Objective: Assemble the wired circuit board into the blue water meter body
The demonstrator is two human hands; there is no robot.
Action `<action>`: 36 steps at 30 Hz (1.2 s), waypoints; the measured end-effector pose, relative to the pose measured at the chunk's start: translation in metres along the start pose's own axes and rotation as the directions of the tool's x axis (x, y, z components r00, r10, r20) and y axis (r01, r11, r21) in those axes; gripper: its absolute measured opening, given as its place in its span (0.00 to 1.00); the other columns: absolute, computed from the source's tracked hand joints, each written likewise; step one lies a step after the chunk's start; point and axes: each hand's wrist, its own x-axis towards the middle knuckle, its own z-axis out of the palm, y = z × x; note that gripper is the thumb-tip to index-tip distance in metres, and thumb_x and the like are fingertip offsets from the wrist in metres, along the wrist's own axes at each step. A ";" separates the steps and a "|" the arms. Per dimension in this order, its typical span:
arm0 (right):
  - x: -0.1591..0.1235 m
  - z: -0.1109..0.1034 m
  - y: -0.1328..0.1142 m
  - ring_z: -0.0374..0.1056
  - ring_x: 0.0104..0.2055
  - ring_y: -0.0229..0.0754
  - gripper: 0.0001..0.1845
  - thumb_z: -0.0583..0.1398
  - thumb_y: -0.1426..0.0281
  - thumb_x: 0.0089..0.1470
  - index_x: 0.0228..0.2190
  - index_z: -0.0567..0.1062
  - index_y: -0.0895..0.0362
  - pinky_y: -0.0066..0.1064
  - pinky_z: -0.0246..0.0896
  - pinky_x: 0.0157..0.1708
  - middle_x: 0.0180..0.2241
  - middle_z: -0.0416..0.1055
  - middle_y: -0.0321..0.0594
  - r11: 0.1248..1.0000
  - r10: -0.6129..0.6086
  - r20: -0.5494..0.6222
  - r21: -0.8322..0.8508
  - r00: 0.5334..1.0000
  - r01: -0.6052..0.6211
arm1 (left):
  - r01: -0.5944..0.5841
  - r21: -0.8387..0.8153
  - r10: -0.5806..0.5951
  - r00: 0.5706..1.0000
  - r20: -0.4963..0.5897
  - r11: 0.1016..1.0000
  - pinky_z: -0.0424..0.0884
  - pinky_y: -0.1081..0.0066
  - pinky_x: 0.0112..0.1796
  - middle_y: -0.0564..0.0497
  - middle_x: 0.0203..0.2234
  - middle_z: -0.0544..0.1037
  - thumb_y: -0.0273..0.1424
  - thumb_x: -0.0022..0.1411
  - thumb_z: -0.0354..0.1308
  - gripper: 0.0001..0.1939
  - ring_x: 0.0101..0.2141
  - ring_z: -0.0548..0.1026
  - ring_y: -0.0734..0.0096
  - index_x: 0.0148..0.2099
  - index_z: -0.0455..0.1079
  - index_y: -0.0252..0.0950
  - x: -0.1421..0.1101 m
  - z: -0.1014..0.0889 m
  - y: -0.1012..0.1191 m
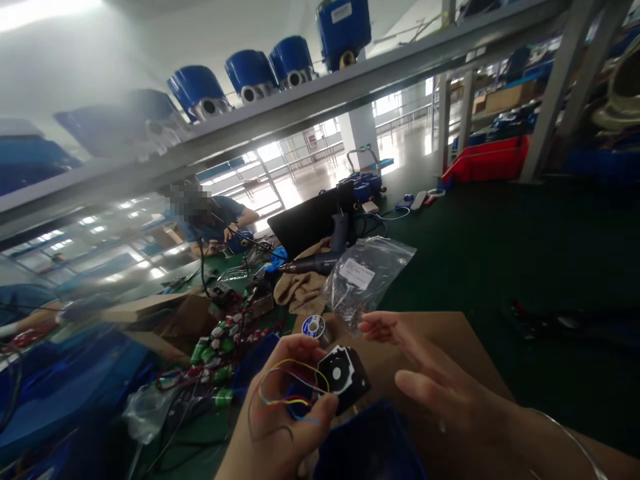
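Observation:
My left hand point(280, 413) is closed around a small black square part point(344, 378) with a white round centre. Thin yellow, red and blue wires point(285, 393) loop from the part across my palm. My right hand point(425, 373) hovers just right of the part with fingers stretched out and apart, holding nothing. Its fingertips reach toward a clear plastic bag point(365, 277) with a white label. Beneath both hands lies a sheet of brown cardboard point(450, 333).
A small solder spool point(315, 327) sits by the bag. A pile of green capacitors and wired parts point(225, 340) lies at left, a black power tool point(320, 257) behind. Another person point(210, 217) works at the far side. A red bin point(487, 160) stands at back right; blue housings point(250, 73) line the shelf overhead.

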 end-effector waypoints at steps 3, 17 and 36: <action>-0.002 -0.001 0.009 0.57 0.62 0.54 0.25 0.54 0.62 0.60 0.58 0.61 0.49 0.57 0.49 0.62 0.57 0.62 0.47 0.989 0.092 0.000 0.114 0.996 -0.092 | 0.023 0.082 -0.021 1.000 -0.022 0.996 0.71 0.74 0.39 0.53 0.41 0.76 0.37 0.55 0.64 0.21 0.39 0.76 0.69 0.49 0.62 0.43 0.001 -0.002 -0.005; 0.008 0.006 0.008 0.72 0.46 0.51 0.15 0.61 0.64 0.54 0.42 0.72 0.60 0.48 0.65 0.51 0.42 0.76 0.50 0.906 0.329 -0.018 0.289 0.944 -0.310 | -0.268 0.532 0.377 0.921 -0.104 0.803 0.71 0.70 0.40 0.56 0.40 0.77 0.32 0.54 0.64 0.22 0.38 0.78 0.68 0.50 0.63 0.49 0.007 0.016 -0.026; 0.004 0.010 0.025 0.71 0.50 0.43 0.36 0.71 0.65 0.50 0.57 0.63 0.50 0.34 0.65 0.47 0.50 0.73 0.43 0.719 0.245 0.090 0.651 0.965 -0.244 | -0.548 0.661 0.624 0.767 0.150 0.513 0.72 0.68 0.38 0.56 0.36 0.79 0.29 0.42 0.75 0.35 0.37 0.76 0.67 0.49 0.60 0.40 0.022 0.024 -0.002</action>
